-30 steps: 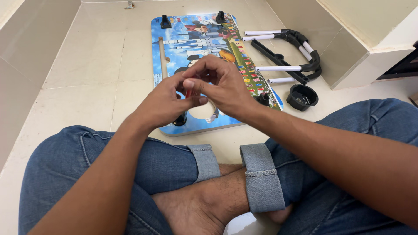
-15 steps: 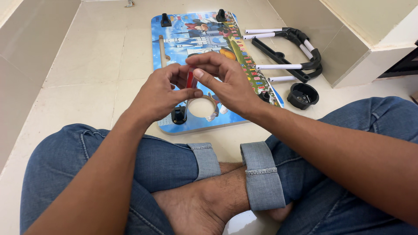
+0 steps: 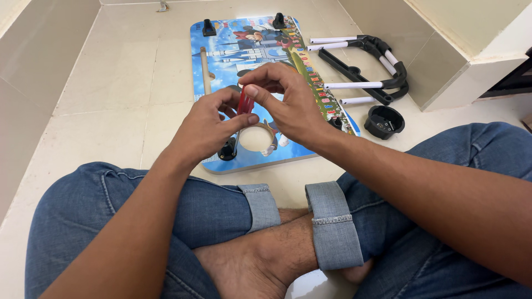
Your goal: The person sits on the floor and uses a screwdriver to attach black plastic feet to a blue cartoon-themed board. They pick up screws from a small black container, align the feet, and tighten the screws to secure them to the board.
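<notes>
Item: screwdriver (image 3: 244, 103), red translucent handle, thin dark shaft. It stands close to upright, long axis running from the handle at top down and slightly left to the tip, which meets a black bracket (image 3: 227, 150) at the near left corner of the board. Left hand (image 3: 208, 124): grip closed, thumb and forefinger pinched on the lower end of the handle from the left side. Right hand (image 3: 291, 108): grip closed, thumb and fingertips pinching the top of the handle from the right and above. Both hands touch the tool; the left hand sits lower and nearer the bracket, the right caps the upper end. Bracket lies directly below the two grips, along the line of the shaft. Whether the tip is seated in a screw head cannot be told. Support: printed board (image 3: 310, 152), colourful cartoon picture on blue, lying flat on the tiled floor (image 3: 111, 83), with a round cut-out (image 3: 256, 138) just right of the bracket and two more black brackets at its far edge. Nearby, right of the board: black folding legs with white tubes (image 3: 368, 66), and a black round cup (image 3: 384, 121), well apart from the hands. Foreground: crossed legs in blue jeans (image 3: 166, 221), bare feet.
</notes>
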